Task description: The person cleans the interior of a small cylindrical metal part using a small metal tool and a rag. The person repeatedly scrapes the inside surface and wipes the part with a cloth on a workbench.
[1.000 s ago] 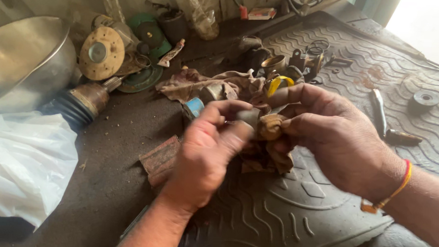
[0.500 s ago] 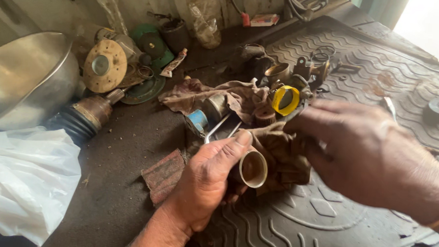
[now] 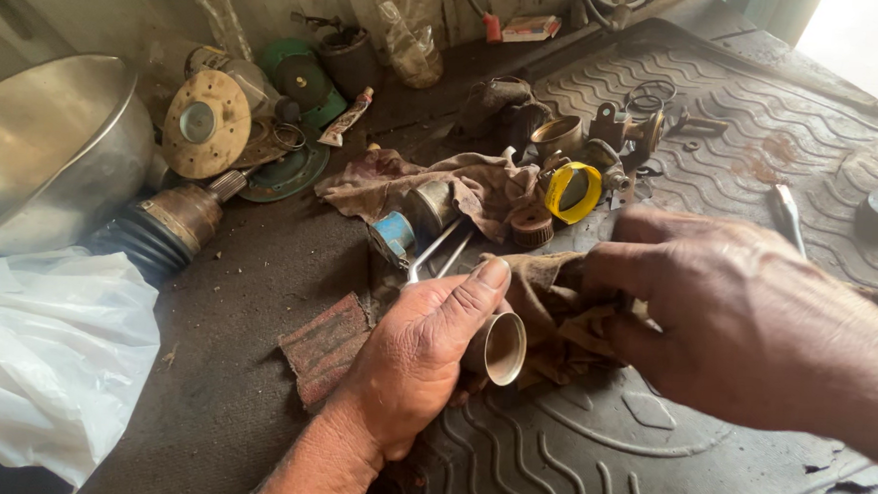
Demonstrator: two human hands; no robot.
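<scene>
My left hand grips a short metal cylinder sleeve, its open end facing right, thumb laid along its top. My right hand sits just right of it, fingers pinched on a dirty brown rag that lies bunched between both hands on the ribbed rubber mat. Two thin metal rods poke out just above my left thumb.
A yellow ring, another brown rag, a blue-capped part and several metal fittings lie behind the hands. A steel bowl, a ribbed-boot axle joint, a white plastic bag at left. A reddish abrasive pad by my wrist.
The cylinder came out of the rag and now lies exposed in my left hand; my right hand moved right, then pulled the rag closer against the cylinder.
</scene>
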